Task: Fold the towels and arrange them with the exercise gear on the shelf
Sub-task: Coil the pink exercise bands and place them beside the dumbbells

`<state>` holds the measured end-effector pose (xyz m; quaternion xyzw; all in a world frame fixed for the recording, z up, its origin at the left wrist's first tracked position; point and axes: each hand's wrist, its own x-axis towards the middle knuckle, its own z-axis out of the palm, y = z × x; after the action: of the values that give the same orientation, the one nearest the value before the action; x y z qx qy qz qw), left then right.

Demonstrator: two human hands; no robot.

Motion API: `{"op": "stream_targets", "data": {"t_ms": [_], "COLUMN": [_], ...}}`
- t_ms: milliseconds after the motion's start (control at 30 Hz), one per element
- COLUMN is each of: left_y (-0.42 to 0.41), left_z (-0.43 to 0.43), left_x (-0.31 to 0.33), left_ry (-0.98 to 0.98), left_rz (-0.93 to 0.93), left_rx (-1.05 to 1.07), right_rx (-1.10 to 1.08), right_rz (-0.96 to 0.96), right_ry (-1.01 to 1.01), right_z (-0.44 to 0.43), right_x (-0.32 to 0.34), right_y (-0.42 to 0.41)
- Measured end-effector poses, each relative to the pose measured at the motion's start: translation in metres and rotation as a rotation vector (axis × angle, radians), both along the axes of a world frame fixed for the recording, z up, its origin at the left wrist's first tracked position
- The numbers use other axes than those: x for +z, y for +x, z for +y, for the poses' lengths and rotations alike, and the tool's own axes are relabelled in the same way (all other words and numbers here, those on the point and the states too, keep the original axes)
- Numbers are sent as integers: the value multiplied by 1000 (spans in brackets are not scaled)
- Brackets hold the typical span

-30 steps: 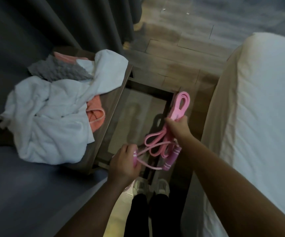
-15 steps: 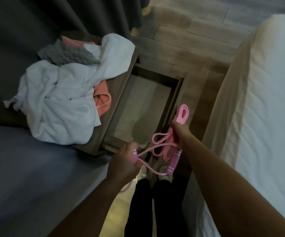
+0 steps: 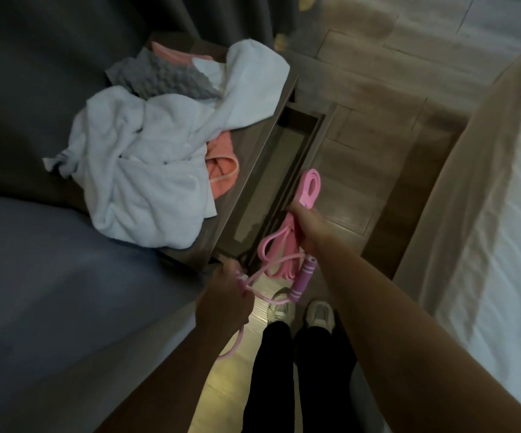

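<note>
White-sheeted bed (image 3: pixel 487 214) runs off the right edge; grey cushioned seat (image 3: pixel 50 292) is cut by the left edge. Between them, a wooden bedside cabinet (image 3: pixel 254 142) carries a crumpled white towel (image 3: pixel 146 176), which buries most of a grey towel (image 3: pixel 165 78) and a coral towel (image 3: pixel 221 164); none is folded. The cabinet's drawer (image 3: pixel 271 189) stands open, its interior dim. Pink resistance band (image 3: pixel 309 189) and pink skipping rope (image 3: pixel 300 282) are held together at the drawer's outer edge. Right hand (image 3: pixel 306 226): fingers clamped round the bunched band and rope, one rope handle dangling below. Left hand (image 3: pixel 225 298): fingers curled round the other handle, which is almost wholly concealed. Against half a second ago: both grips unchanged; the drawer opening appears narrower, but I cannot tell whether the camera shifted or the drawer moved
</note>
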<state>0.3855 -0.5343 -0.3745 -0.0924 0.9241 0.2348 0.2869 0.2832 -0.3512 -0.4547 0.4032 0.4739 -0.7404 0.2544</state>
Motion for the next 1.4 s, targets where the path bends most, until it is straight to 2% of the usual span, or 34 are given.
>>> {"op": "stream_targets", "data": {"t_ms": [200, 500, 867, 1000, 1167, 1267, 1400], "left_y": [-11, -21, -5, 8, 26, 53, 90], "left_z": [-11, -17, -26, -29, -27, -24, -21], "left_x": [-5, -22, -22, -15, 16, 43, 83], "left_ry": [1, -62, -84, -84, -163, -169, -168], "left_rz": [-61, -71, -29, 93, -26, -7, 48], "left_rx": [117, 97, 103, -6, 34, 18, 49], "right_rx": [61, 8, 52, 103, 3, -85, -164], "right_rz": [35, 39, 60, 47, 243, 314, 360], "right_ry": [-15, -115, -168, -8, 211, 329, 382], "right_z": [-37, -79, -96, -90, -49, -27, -15], "right_x": [-6, -7, 3, 23, 70, 112, 169], "right_y": [-20, -40, -43, -33, 4, 21, 47]}}
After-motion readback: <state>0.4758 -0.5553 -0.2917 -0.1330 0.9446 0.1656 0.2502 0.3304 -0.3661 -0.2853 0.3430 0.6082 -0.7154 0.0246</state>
